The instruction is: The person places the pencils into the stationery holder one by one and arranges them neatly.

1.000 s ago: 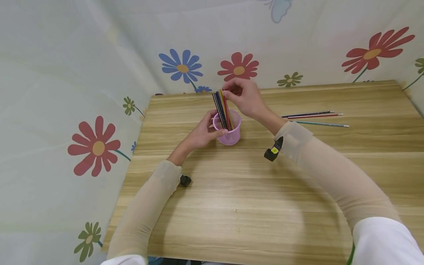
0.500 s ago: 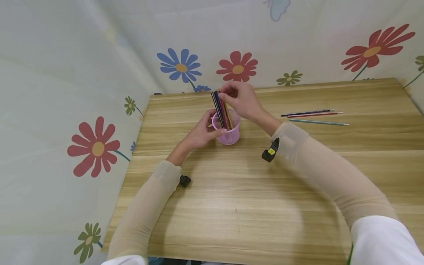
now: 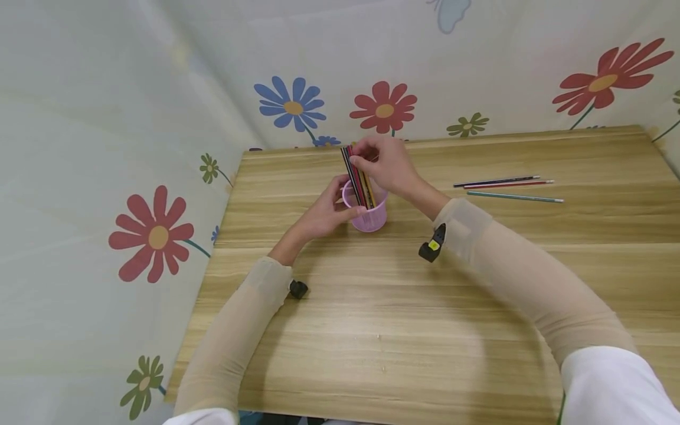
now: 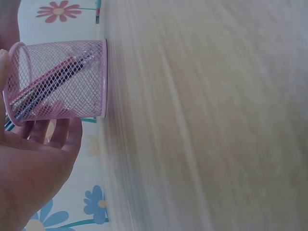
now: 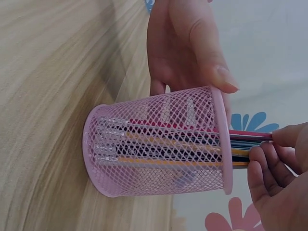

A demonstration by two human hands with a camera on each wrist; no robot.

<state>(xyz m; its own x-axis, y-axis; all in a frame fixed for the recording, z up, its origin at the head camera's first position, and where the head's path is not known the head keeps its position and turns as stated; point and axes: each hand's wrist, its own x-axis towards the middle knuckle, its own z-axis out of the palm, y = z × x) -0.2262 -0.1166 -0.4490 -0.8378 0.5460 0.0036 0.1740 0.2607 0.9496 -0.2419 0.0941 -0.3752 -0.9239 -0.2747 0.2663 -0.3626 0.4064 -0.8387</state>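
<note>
A pink mesh pencil cup (image 3: pixel 370 222) stands upright on the wooden table, and several pencils (image 5: pixel 240 139) lean inside it with their upper ends above the rim. My left hand (image 3: pixel 322 215) grips the cup from the left; its thumb (image 5: pixel 224 79) lies over the rim and its other fingers reach round the far side. Above the cup, my right hand (image 3: pixel 389 166) pinches the upper ends of the pencils between thumb and fingers, as the right wrist view shows. How many it pinches is hidden. In the left wrist view, the cup (image 4: pixel 72 86) stands beside my left hand (image 4: pixel 38 168).
To the right on the table lie a dark blue pencil (image 3: pixel 494 181), a red pencil (image 3: pixel 512 185) and a teal pencil (image 3: pixel 515 196). A flowered cloth wall (image 3: pixel 329 53) rises behind the table's back edge and along its left side.
My right hand has moved slightly down at the pencil tops. The pencils in the cup have shifted, a red one now leaning farther left. The left hand and cup stay in place.
</note>
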